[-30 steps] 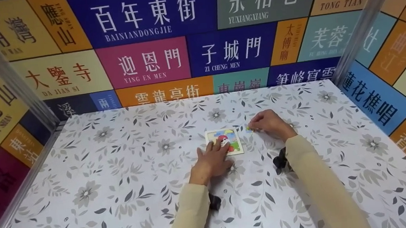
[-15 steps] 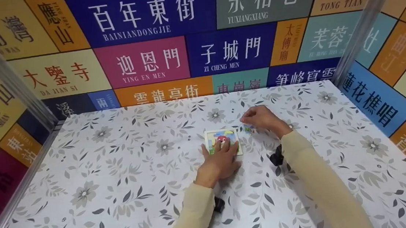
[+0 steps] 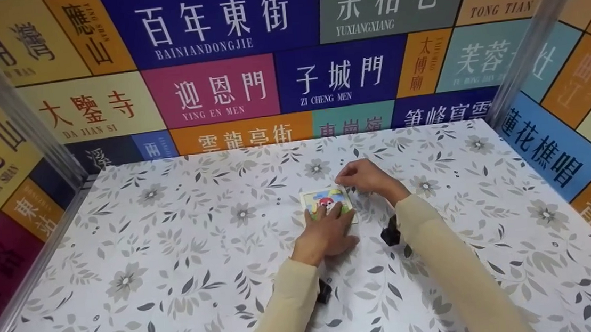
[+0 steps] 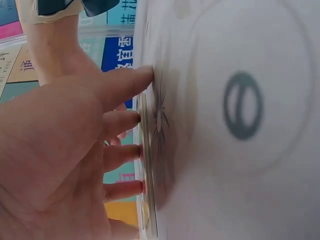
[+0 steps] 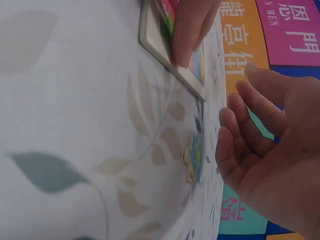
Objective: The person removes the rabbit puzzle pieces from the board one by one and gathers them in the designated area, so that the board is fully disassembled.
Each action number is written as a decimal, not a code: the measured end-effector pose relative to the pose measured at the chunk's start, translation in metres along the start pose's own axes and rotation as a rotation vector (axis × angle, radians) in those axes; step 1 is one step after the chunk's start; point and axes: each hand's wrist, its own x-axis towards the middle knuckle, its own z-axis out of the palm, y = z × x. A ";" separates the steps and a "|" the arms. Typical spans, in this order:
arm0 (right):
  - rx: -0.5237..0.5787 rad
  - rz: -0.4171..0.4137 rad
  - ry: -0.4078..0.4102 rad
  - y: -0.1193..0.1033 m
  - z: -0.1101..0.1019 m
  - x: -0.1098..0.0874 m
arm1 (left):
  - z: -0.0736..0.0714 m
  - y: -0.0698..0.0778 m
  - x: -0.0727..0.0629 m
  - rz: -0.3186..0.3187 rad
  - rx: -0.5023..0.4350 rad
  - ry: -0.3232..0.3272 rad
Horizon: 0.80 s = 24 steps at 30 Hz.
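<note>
A small jigsaw puzzle in a pale wooden frame (image 3: 310, 197) lies flat on the table, with a red character in its picture. My left hand (image 3: 324, 237) spreads over its near part. Fingertips press on the puzzle (image 4: 148, 170) in the left wrist view, while the thumb reaches past its edge. My right hand (image 3: 368, 176) hovers at the puzzle's far right corner. In the right wrist view its fingers are loosely bent, with nothing between them. Beneath that hand, a loose blue, green and yellow puzzle piece (image 5: 193, 159) lies on the table; the hand hides it in the head view.
A white cloth with grey flowers and leaves covers the table (image 3: 188, 282). Behind it stands a wall of coloured sign panels (image 3: 214, 90). Clear upright posts (image 3: 526, 49) rise at the back corners. Each wrist wears a black camera (image 3: 390, 234).
My right hand has moved left from above the loose piece to the puzzle's far corner. The left hand has shifted slightly right across the puzzle, its fingers still on it.
</note>
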 end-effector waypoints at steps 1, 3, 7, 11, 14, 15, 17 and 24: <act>0.002 -0.004 -0.001 -0.001 0.002 0.001 | 0.000 -0.001 0.000 0.001 -0.007 -0.008; 0.008 -0.016 -0.002 -0.003 0.006 0.002 | 0.000 -0.002 0.000 0.005 -0.020 -0.016; 0.045 -0.033 -0.021 -0.004 0.015 0.004 | 0.000 -0.004 0.001 0.004 -0.040 -0.033; 0.103 -0.025 -0.034 -0.003 0.024 0.006 | 0.000 -0.006 0.001 0.006 -0.061 -0.048; 0.112 -0.035 -0.020 -0.001 0.028 0.007 | 0.001 -0.008 0.001 0.019 -0.070 -0.045; 0.108 -0.038 -0.017 -0.001 0.029 0.008 | 0.001 -0.009 0.001 0.022 -0.071 -0.042; 0.097 -0.046 -0.017 -0.002 0.031 0.009 | 0.001 -0.011 0.001 0.025 -0.075 -0.041; 0.091 -0.047 -0.020 -0.009 0.032 0.011 | 0.000 -0.010 0.002 0.009 -0.079 -0.052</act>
